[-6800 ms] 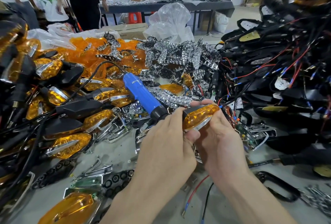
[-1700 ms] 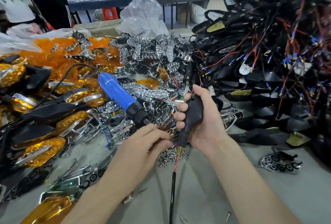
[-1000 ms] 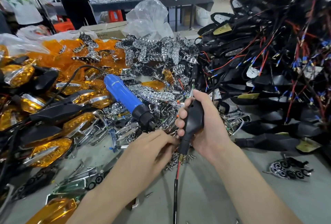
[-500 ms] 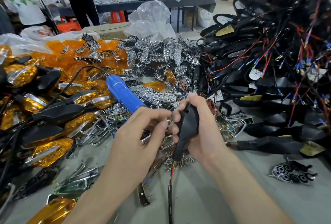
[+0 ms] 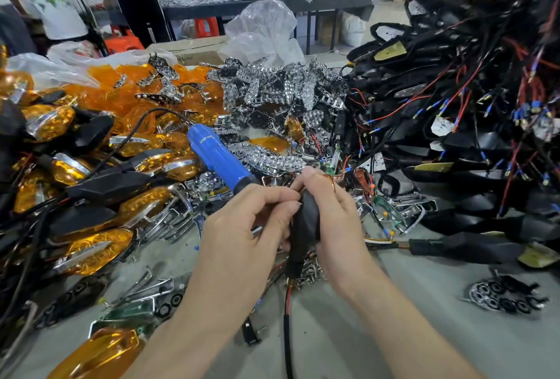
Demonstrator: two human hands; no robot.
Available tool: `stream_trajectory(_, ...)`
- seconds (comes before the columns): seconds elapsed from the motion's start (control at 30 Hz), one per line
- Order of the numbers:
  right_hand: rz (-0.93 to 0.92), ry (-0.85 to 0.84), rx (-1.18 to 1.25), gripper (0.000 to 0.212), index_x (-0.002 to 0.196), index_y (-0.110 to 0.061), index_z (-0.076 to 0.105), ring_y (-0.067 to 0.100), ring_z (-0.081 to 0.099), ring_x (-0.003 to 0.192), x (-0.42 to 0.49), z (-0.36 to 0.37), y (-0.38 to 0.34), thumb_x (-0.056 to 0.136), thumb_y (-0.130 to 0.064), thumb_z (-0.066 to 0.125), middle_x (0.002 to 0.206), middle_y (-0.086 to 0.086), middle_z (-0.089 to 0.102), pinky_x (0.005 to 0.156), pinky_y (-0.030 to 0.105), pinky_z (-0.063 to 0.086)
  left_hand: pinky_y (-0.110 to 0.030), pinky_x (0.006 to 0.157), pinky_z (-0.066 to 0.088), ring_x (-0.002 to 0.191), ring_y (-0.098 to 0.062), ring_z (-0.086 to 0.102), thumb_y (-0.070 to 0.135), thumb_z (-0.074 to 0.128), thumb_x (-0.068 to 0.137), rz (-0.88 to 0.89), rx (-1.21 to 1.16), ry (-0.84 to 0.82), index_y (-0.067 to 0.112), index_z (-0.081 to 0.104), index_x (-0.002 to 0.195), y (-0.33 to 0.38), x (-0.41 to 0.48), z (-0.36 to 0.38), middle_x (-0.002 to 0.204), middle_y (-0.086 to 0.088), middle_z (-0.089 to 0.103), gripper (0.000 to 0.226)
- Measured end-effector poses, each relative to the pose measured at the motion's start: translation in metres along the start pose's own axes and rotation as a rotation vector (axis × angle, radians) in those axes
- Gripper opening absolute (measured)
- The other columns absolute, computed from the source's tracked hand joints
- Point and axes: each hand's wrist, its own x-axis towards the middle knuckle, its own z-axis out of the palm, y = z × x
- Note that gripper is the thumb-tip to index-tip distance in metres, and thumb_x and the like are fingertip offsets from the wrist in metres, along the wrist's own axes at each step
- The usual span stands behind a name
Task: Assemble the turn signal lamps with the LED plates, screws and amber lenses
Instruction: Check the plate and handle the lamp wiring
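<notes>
My right hand (image 5: pixel 330 215) grips a black turn signal housing (image 5: pixel 306 224) upright over the table, its red and black wires (image 5: pixel 286 318) trailing down toward me. My left hand (image 5: pixel 242 227) is raised beside it, fingertips pinched together against the housing's upper edge; what they pinch is too small to tell. A blue electric screwdriver (image 5: pixel 218 160) lies behind my left hand. Loose screws (image 5: pixel 309 272) lie under the housing. Amber lenses (image 5: pixel 127 96) are heaped at the far left, chrome LED plates (image 5: pixel 281 90) behind the middle.
Finished amber lamps (image 5: pixel 91 251) pile along the left. A tall heap of black housings with red wiring (image 5: pixel 469 124) fills the right. A reflector plate (image 5: pixel 497 296) lies on the grey table at right. Plastic bags, another table and two people stand beyond.
Since 1.7 s ago my left hand left the screw pile and rose to the housing's top edge. My right hand kept the housing. 6.8 s ago I held a finished amber lamp.
</notes>
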Motion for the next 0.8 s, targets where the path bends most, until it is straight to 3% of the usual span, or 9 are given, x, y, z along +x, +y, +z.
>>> stream_trajectory(0.23,-0.018,0.038,-0.054,0.032,0.068,-0.024,0.063,0.009,0.049,0.038,-0.003,0.001,0.0,0.089,-0.048,0.06,0.049,-0.006,0.05,0.038,0.017,0.041,-0.01,0.063,0.052,0.076,-0.008,0.07,0.016,0.068,0.093,-0.028,0.059,-0.01,0.037,0.069,0.094,-0.002,-0.002,-0.001,0.084,0.015,0.071,0.021)
stream_trajectory(0.4,-0.026,0.033,-0.095,0.037,0.071,-0.023,0.062,0.015,0.054,0.043,-0.004,0.002,0.0,0.078,-0.059,0.061,0.055,0.0,0.052,0.041,0.024,0.047,-0.011,0.062,0.053,0.077,-0.008,0.07,0.013,0.069,0.091,-0.072,0.019,-0.059,0.037,0.07,0.093,0.001,0.0,-0.004,0.083,0.013,0.071,0.024)
stream_trajectory(0.53,-0.027,0.023,-0.117,0.037,0.071,-0.022,0.062,0.017,0.057,0.046,-0.006,0.004,0.0,0.077,-0.059,0.062,0.058,-0.001,0.053,0.042,0.03,0.05,-0.02,0.073,0.057,0.08,-0.007,0.069,0.009,0.071,0.088,-0.118,-0.008,-0.104,0.038,0.07,0.094,0.002,0.004,-0.009,0.085,0.014,0.071,0.03)
stream_trajectory(0.67,-0.016,-0.017,-0.144,0.048,0.075,-0.011,0.056,0.015,0.058,0.047,-0.008,0.004,-0.004,0.078,-0.059,0.061,0.056,-0.003,0.052,0.043,0.031,0.052,-0.017,0.063,0.053,0.067,-0.008,0.065,0.023,0.074,0.08,-0.232,-0.199,-0.158,0.029,0.07,0.087,0.002,0.009,-0.014,0.076,0.005,0.071,0.01)
stream_trajectory(0.8,-0.026,-0.073,-0.152,0.036,0.07,-0.019,0.059,0.017,0.057,0.045,-0.009,0.005,-0.007,0.078,-0.054,0.06,0.055,0.002,0.055,0.043,0.028,0.051,-0.025,0.059,0.05,0.059,-0.016,0.058,0.033,0.082,0.068,-0.414,-0.368,-0.218,0.021,0.068,0.074,-0.006,0.011,-0.017,0.068,-0.006,0.061,0.02)
